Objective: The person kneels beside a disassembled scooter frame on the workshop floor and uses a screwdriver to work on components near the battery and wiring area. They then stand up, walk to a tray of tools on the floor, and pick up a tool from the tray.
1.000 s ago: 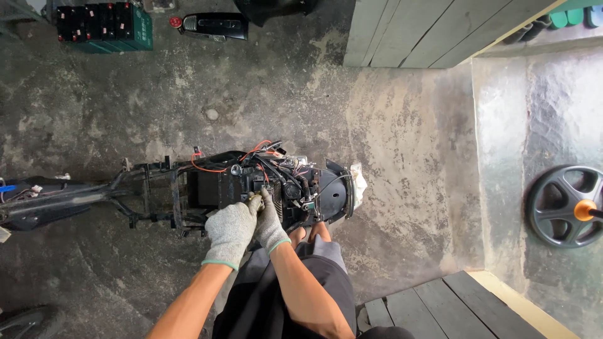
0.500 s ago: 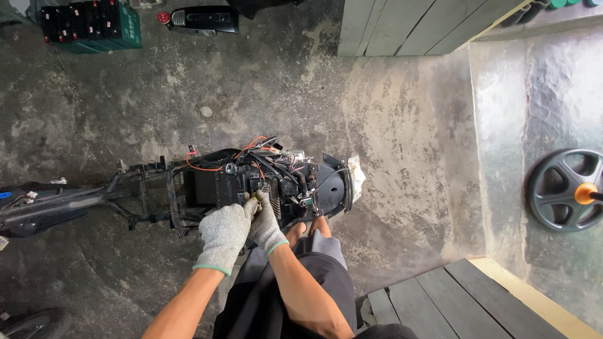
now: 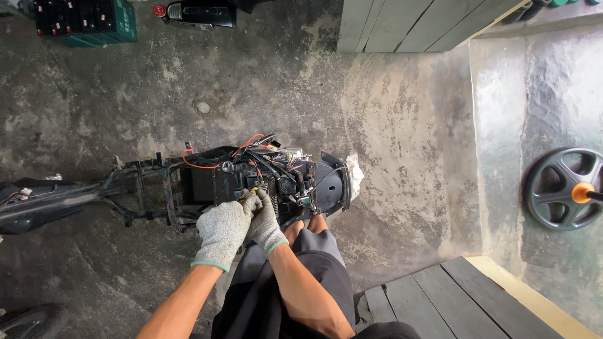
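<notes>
Scooter frame (image 3: pixel 157 188): stripped of panels, lying across the concrete floor (image 3: pixel 389 125); judged heavy and rigid, metal, best gripped by the bare tubes rather than the wiring.
Rear shell (image 3: pixel 330 185): dark curved plastic at the frame's right end, white rag (image 3: pixel 355 172) just beside; likely stiff but crackable.
Wiring bundle (image 3: pixel 260 157): orange, red and black leads tangled over the open compartment; soft, springy, easily snagged; judged safest taken by connector bodies, not by the strands.
Left hand (image 3: pixel 223 229): grey knit glove, fingers curled and nearly closed, tips pressed against a small yellowish part (image 3: pixel 254 190) at the compartment's edge; cannot tell whether actually pinched.
Right hand (image 3: pixel 267 223): same glove, touching the left, fingers bent in toward the same spot; grasp hidden by the other glove.
Small yellowish part: tiny, between both fingertips, likely light and fiddly; gloves judged to dull feel and slip.
Surroundings: green crate of batteries (image 3: pixel 85 19) top left, loose wheel (image 3: pixel 565 188) far right, grey planks (image 3: pixel 452 295) near the knees.
</notes>
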